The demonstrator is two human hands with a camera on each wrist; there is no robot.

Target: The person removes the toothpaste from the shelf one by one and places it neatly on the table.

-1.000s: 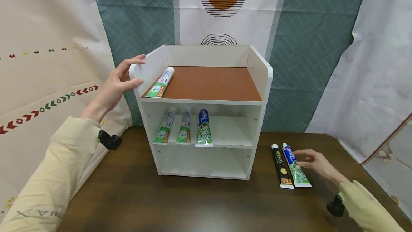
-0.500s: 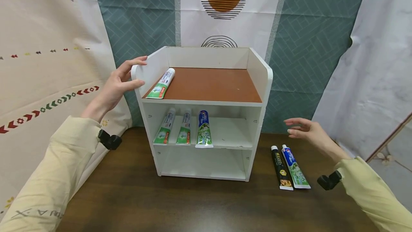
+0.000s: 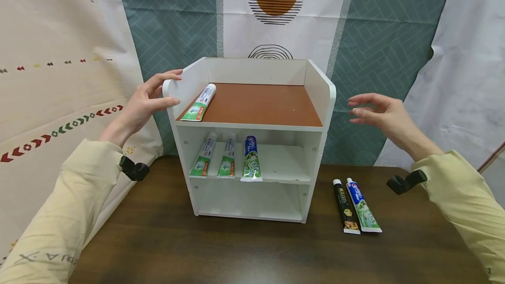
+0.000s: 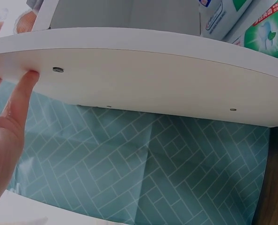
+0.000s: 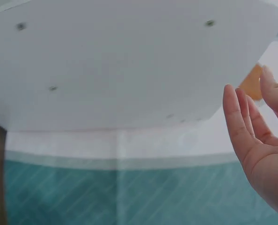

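Note:
My left hand (image 3: 136, 106) grips the left side wall of a small white shelf unit (image 3: 317, 95), thumb and fingers on either side of the panel. In the left wrist view, fingertips (image 4: 32, 77) touch the wall's outer face. Raised to the right of the unit, my right hand (image 3: 388, 119) holds nothing, its fingers loosely bent. A green-and-white toothpaste tube (image 3: 199, 103) lies on the brown top. On the middle shelf are two similar tubes (image 3: 203, 156) and a blue-and-green toothpaste tube (image 3: 251, 160). A black tube (image 3: 346, 208) and another blue-and-green tube (image 3: 363, 207) lie on the table below my right hand.
The dark wooden table (image 3: 236, 253) carries the shelf unit. A teal patterned cloth (image 3: 382, 65) hangs behind it, with a pale curtain (image 3: 465, 78) at the right and a cream printed cloth (image 3: 71, 91) at the left.
My right hand has left the blue-and-green tube on the table and risen beside the unit with nothing in it. My left hand stays on the side wall.

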